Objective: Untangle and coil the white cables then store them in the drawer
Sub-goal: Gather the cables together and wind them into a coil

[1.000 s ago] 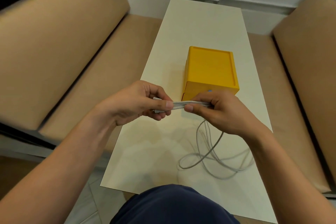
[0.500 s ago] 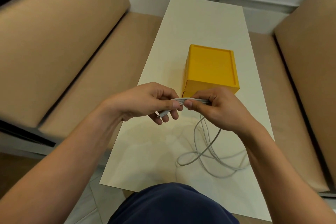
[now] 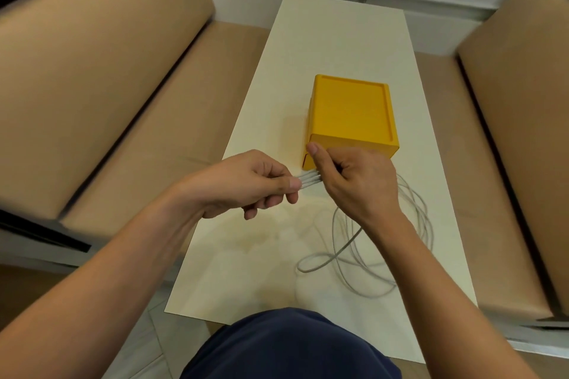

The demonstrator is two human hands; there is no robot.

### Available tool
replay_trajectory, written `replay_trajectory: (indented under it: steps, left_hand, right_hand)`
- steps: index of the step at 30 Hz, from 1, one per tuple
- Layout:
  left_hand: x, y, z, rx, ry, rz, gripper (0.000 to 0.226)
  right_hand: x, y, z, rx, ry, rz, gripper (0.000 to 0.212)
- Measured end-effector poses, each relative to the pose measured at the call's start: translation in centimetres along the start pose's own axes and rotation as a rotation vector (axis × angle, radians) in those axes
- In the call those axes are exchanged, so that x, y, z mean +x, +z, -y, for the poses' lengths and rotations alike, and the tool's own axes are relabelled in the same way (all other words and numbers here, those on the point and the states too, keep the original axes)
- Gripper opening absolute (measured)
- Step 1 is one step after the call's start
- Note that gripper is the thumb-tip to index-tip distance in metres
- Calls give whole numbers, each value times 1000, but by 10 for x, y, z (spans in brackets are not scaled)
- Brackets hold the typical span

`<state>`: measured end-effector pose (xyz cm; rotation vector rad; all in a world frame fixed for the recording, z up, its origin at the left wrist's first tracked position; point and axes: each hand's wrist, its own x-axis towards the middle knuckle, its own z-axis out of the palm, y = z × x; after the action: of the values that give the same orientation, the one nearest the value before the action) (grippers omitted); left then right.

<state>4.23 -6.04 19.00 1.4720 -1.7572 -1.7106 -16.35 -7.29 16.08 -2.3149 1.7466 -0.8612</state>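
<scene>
Cream tabletop (image 3: 308, 40): left hand (image 3: 246, 183) and right hand (image 3: 360, 183) pinch folded thin white cable (image 3: 309, 182), most uncoiled below their grip, yellow plastic drawer box (image 3: 351, 114) beyond apparently shut.

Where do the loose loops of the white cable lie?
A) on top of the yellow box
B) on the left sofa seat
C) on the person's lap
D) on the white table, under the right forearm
D: the white cable loops rest on the table under the right forearm; the yellow box top is bare.
</scene>
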Motion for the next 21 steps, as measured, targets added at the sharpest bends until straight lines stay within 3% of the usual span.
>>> replay_trajectory:
  steps: [2,6,9,13,21]
  left_hand:
    - [-3,1,1,-8,4,17,30]
    - [-8,7,-2,-71,111,-23,29]
    - [-9,14,-2,-122,167,-81,33]
    - [-11,15,6,-51,116,-112,34]
    - [-18,17,-7,-31,276,-42,30]
  right_hand:
    - [2,5,-1,-91,1,-93,65]
    - [2,18,-5,-45,59,-183,63]
    - [7,21,-10,55,49,-186,60]
    - [8,0,1,240,-29,-230,57]
    - [13,10,-3,199,-9,-276,54]
